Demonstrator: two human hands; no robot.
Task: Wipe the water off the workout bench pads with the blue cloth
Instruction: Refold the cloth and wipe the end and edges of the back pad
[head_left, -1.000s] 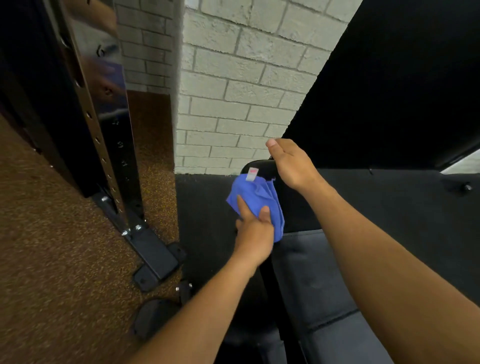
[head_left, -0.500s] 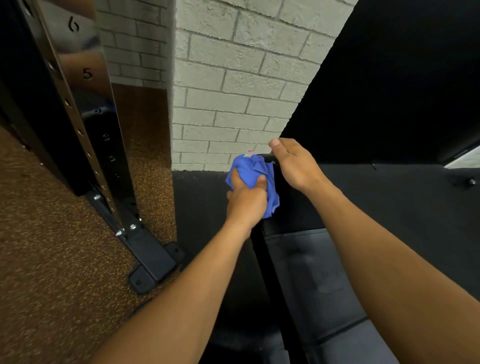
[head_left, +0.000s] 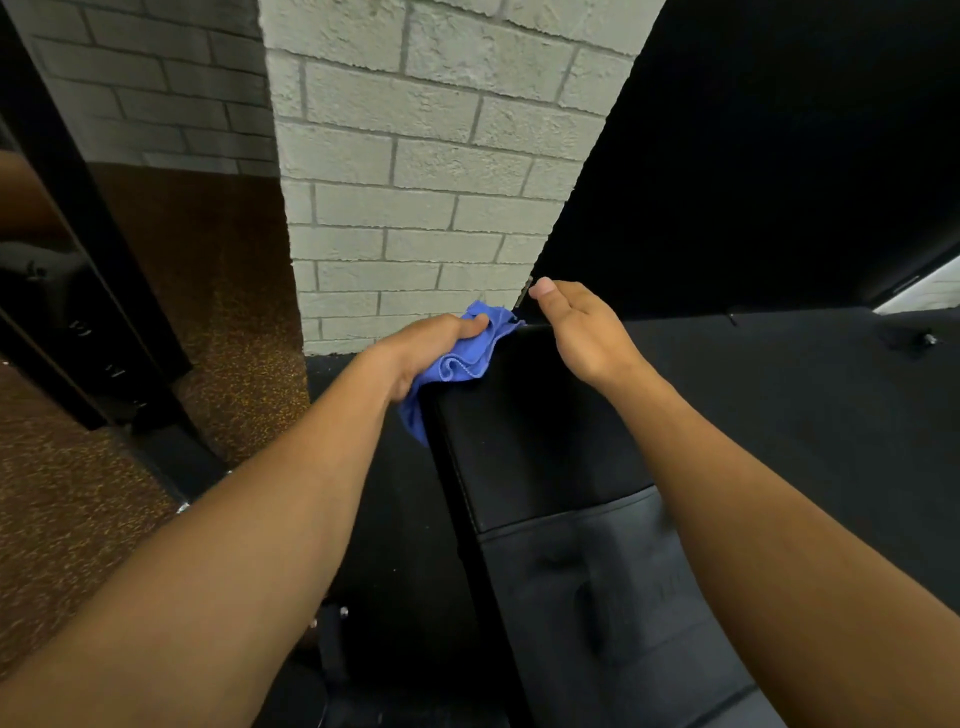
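A black padded workout bench runs from the bottom right up to the middle of the view, with a seam across its pads. My left hand grips a crumpled blue cloth at the bench's far left top corner; part of the cloth hangs down the pad's left side. My right hand rests on the far top edge of the pad just right of the cloth, fingers relaxed and thumb raised.
A painted white brick pillar stands right behind the bench end. A black steel rack upright and its foot stand at the left on speckled brown rubber flooring. Black matting lies to the right.
My left hand has carried the cloth up the pad's left side to its top corner. The view has moved closer to the bench end. My right hand stays on the top edge.
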